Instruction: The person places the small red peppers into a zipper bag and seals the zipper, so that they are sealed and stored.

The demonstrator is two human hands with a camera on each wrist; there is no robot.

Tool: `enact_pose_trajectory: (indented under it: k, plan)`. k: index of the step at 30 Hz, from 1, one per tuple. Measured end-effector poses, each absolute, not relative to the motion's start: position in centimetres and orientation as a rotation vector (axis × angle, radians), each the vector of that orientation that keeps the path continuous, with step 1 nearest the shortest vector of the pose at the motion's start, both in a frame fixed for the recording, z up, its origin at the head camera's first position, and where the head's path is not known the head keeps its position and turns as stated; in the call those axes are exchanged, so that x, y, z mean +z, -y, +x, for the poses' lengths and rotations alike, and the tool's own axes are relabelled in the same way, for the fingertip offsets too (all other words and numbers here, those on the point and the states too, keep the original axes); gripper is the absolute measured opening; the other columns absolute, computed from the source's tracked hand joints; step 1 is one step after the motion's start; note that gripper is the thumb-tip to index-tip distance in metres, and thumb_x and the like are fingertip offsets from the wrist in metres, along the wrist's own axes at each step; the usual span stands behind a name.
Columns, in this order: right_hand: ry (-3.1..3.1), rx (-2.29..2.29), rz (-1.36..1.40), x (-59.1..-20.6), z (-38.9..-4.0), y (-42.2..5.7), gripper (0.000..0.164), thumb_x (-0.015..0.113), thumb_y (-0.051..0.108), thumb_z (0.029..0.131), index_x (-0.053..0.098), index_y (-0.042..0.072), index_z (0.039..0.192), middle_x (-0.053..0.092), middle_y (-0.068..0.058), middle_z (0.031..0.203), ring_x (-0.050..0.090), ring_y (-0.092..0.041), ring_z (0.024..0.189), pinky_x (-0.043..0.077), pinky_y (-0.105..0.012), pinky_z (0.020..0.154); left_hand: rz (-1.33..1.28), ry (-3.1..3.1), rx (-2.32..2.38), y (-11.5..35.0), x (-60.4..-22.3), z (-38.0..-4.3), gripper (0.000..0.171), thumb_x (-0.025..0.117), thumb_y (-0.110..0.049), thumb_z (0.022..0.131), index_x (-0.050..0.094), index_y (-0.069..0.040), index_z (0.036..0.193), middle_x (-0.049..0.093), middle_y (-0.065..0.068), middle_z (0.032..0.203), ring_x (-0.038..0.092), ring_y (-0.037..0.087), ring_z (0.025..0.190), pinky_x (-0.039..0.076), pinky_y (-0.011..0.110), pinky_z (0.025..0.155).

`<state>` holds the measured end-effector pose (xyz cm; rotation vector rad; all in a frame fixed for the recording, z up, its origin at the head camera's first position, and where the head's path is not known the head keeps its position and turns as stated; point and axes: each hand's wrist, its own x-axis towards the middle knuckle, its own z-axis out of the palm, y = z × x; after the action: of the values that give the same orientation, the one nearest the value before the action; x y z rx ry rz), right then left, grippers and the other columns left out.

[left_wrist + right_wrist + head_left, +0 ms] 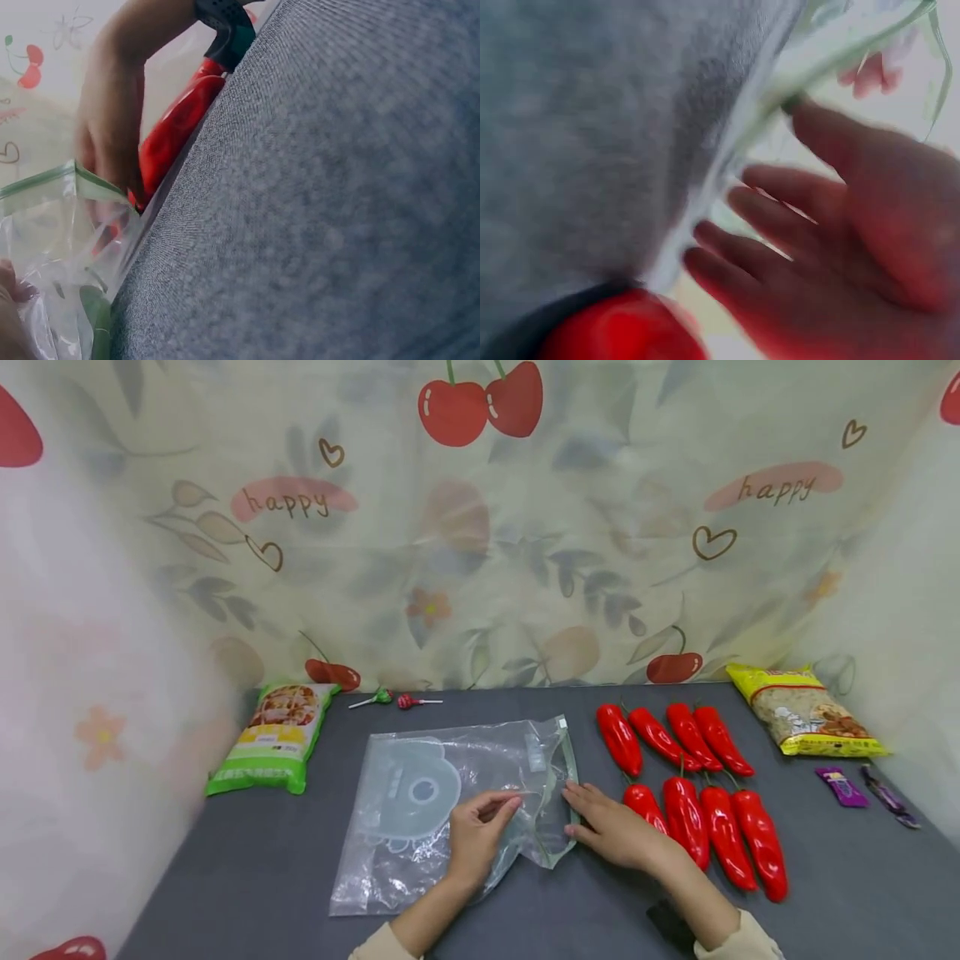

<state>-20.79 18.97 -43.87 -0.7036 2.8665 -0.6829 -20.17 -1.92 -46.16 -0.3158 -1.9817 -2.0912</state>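
Observation:
A clear zip bag point(487, 752) with a pale cartoon print lies flat on the table, its green-edged mouth to the right and gaping. With thumb and fingers my left hand point(474, 842) pinches the upper film near the mouth. My right hand point(618, 831) has its fingers fairly straight, touching the rim of the mouth; the right wrist view shows its spread fingers point(765, 217) at the green strip. Just right of that hand lie several glossy red peppers point(686, 814) in two rows, one partly hidden behind it. Only a bit of my left hand point(9, 315) appears in the left wrist view.
A green-and-white food packet point(273, 739) lies at the left, a yellow packet point(810, 714) at the far right. Behind the bag are a green lollipop point(382, 696) and a red lollipop point(407, 701). Purple-wrapped sweets point(842, 787) sit by the right wall.

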Motion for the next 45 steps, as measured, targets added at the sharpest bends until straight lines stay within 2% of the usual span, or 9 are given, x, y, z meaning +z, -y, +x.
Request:
enact_pose_trajectory:
  k: [4, 6, 8, 14, 20, 29, 35, 38, 45]
  plan:
    - [-3.133, -0.78, -0.633, -43.1, -21.1, -20.3, 0.044, 0.064, 0.02, 0.085, 0.056, -0.003, 0.122, 0.064, -0.017, 0.112, 0.064, -0.027, 0.094, 0.051, -0.042, 0.084, -0.302, 1.997, -2.078, 1.8, -46.3, -20.1, 0.011, 0.07, -0.003, 0.077, 0.067, 0.005, 0.084, 0.07, 0.02, 0.083, 0.067, 0.005, 0.073, 0.054, 0.018, 0.068]
    - [-3.229, -0.846, -0.463, -42.4, -21.2, -21.3, 0.039, 0.066, 0.017, 0.083, 0.059, -0.003, 0.117, 0.069, -0.016, 0.09, 0.06, -0.021, 0.061, 0.052, -0.035, 0.062, -0.299, 2.01, -2.065, 1.8, -46.3, -20.1, 0.01, 0.071, -0.003, 0.077, 0.067, 0.004, 0.082, 0.07, 0.02, 0.082, 0.067, 0.004, 0.073, 0.054, 0.019, 0.068]
    - [-3.264, -0.894, -0.283, -41.9, -21.2, -22.4, 0.036, 0.066, 0.015, 0.083, 0.061, -0.004, 0.114, 0.069, -0.017, 0.083, 0.052, -0.017, 0.051, 0.047, -0.032, 0.053, -0.308, 2.017, -2.055, 1.8, -46.4, -20.1, 0.009, 0.071, -0.003, 0.077, 0.067, 0.003, 0.082, 0.071, 0.019, 0.082, 0.067, 0.005, 0.074, 0.055, 0.019, 0.071]
    - [-3.174, -0.953, -0.128, -42.1, -21.4, -24.3, 0.036, 0.065, 0.015, 0.083, 0.061, -0.007, 0.111, 0.066, -0.024, 0.102, 0.065, -0.033, 0.086, 0.053, -0.046, 0.076, -0.35, 2.032, -2.018, 1.9, -46.4, -20.0, 0.006, 0.068, -0.001, 0.079, 0.067, 0.003, 0.083, 0.071, 0.017, 0.084, 0.069, 0.014, 0.079, 0.055, 0.021, 0.074]
    - [-3.105, -0.894, -0.117, -43.2, -21.7, -24.2, 0.037, 0.069, 0.017, 0.08, 0.063, -0.008, 0.107, 0.067, -0.022, 0.099, 0.064, -0.033, 0.084, 0.052, -0.045, 0.072, -0.375, 2.035, -2.035, 2.1, -46.5, -19.9, 0.005, 0.064, 0.004, 0.079, 0.066, 0.006, 0.084, 0.071, 0.019, 0.086, 0.068, 0.034, 0.081, 0.054, 0.02, 0.073]
    - [-3.062, -1.001, -0.046, -42.5, -22.3, -24.4, 0.044, 0.064, 0.025, 0.084, 0.06, -0.005, 0.115, 0.067, -0.021, 0.104, 0.063, -0.026, 0.085, 0.05, -0.031, 0.066, -0.403, 2.08, -1.962, 2.0, -46.2, -19.8, 0.006, 0.066, 0.001, 0.079, 0.069, 0.003, 0.084, 0.072, 0.014, 0.084, 0.068, 0.014, 0.077, 0.055, 0.023, 0.07]
    - [-2.64, -1.843, 0.257, -41.4, -23.0, -24.2, 0.051, 0.055, 0.027, 0.091, 0.042, -0.004, 0.129, 0.057, -0.002, 0.103, 0.054, -0.004, 0.083, 0.051, -0.017, 0.067, -0.414, 2.085, -1.915, 1.9, -46.1, -19.8, 0.006, 0.067, 0.001, 0.078, 0.07, 0.001, 0.083, 0.072, 0.012, 0.082, 0.069, 0.013, 0.077, 0.055, 0.024, 0.07]
    - [-2.385, -2.158, 0.39, -41.1, -23.2, -24.0, 0.044, 0.055, 0.025, 0.091, 0.04, 0.0, 0.123, 0.049, 0.009, 0.094, 0.05, 0.003, 0.078, 0.05, -0.014, 0.067, -0.423, 2.076, -1.916, 1.8, -46.1, -19.8, 0.006, 0.067, 0.001, 0.078, 0.069, 0.002, 0.084, 0.072, 0.013, 0.083, 0.069, 0.015, 0.078, 0.055, 0.024, 0.071]
    - [-2.223, -2.385, 0.483, -41.9, -23.4, -23.2, 0.031, 0.059, 0.024, 0.089, 0.042, 0.006, 0.107, 0.046, 0.008, 0.089, 0.052, 0.002, 0.075, 0.05, -0.014, 0.068, -0.446, 2.07, -1.89, 1.7, -46.2, -19.7, 0.007, 0.068, 0.002, 0.077, 0.069, 0.002, 0.084, 0.071, 0.014, 0.082, 0.069, 0.016, 0.077, 0.055, 0.024, 0.071]
